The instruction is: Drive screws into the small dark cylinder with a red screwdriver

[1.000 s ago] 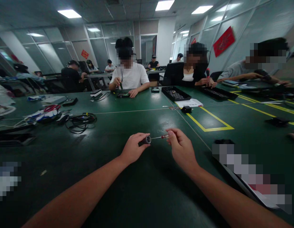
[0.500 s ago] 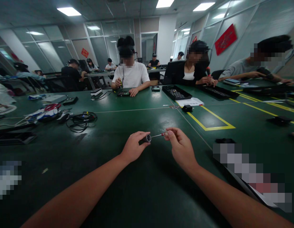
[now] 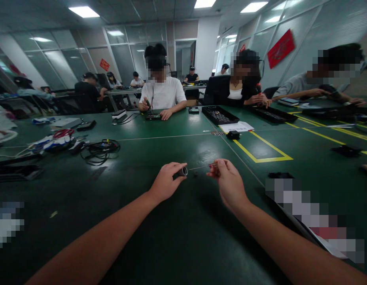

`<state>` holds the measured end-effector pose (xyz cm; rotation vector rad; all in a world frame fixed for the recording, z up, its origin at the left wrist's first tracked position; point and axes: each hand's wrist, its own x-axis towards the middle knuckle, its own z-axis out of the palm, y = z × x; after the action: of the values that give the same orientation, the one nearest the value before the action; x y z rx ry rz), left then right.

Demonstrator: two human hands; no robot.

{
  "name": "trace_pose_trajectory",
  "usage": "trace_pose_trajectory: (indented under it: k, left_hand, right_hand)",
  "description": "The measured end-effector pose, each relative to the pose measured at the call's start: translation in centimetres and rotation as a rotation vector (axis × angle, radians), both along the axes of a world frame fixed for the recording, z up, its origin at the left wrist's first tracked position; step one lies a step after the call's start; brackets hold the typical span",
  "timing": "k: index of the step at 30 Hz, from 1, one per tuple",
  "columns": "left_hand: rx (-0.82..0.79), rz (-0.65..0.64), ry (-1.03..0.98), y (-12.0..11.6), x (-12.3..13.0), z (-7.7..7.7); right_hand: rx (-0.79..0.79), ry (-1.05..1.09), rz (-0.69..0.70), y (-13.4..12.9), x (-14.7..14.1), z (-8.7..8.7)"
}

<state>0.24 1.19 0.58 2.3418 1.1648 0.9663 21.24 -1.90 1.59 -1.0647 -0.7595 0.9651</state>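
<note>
Between the thumb and fingers of my left hand point(image 3: 165, 181) is a short black cylinder point(image 3: 182, 171), its round open end turned to the right. My right hand point(image 3: 229, 180) grips the red and clear handle of a thin screwdriver point(image 3: 212, 165). The shaft points left toward the cylinder, its tip close to the rim; whether they touch I cannot tell. A small dark blurred spot point(image 3: 195, 173) shows just below the shaft, between my hands. Both hands are over the green table point(image 3: 171, 245).
Coiled black cables point(image 3: 102, 150) and a dark tray point(image 3: 17, 172) are at the left. A small black block point(image 3: 233, 135) sits near a white paper point(image 3: 237, 127) and yellow tape. Across the table a person in white point(image 3: 164, 95) works. Black parts trays point(image 3: 220, 115) stand beyond.
My right hand has shifted slightly right, and its fingers have changed their hold on the screwdriver handle. The small dark spot now shows between my hands. My left hand still holds the cylinder.
</note>
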Motion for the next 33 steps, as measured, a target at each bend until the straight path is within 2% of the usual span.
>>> trace_pose_trajectory:
  k: [3, 7, 11, 15, 20, 26, 29, 33]
  left_hand:
    - [-0.019, 0.01, 0.015, -0.3, 0.1, 0.2]
    - [-0.087, 0.003, 0.033, -0.6, 0.1, 0.5]
    - [-0.131, -0.002, 0.065, -0.5, 0.4, 0.9]
    - [-0.155, 0.001, 0.075, 0.2, 1.5, 1.3]
    - [-0.128, -0.021, 0.156, 1.9, 4.0, 1.7]
    - [-0.062, -0.016, 0.514, 5.1, 8.5, 1.7]
    - [-0.061, -0.016, 0.555, 6.6, 10.1, 1.6]
    - [-0.077, -0.052, 0.574, 7.7, 10.8, 1.3]
  right_hand:
    - [0.029, -0.117, -0.046, -0.1, -0.2, -0.2]
    - [0.043, -0.141, -0.12, 0.2, 0.2, -0.1]
    - [0.114, -0.138, -0.191, 0.0, 0.5, 0.6]
    - [0.236, -0.227, -0.226, -1.0, 0.3, 1.7]
    - [0.293, -0.325, -0.246, -2.4, 0.0, 2.9]
    - [0.33, -0.375, -0.265, -2.9, -0.1, 3.4]
    - [0.33, -0.376, -0.26, -2.9, -0.1, 3.5]
    - [0.336, -0.38, -0.255, -3.0, 0.0, 3.6]
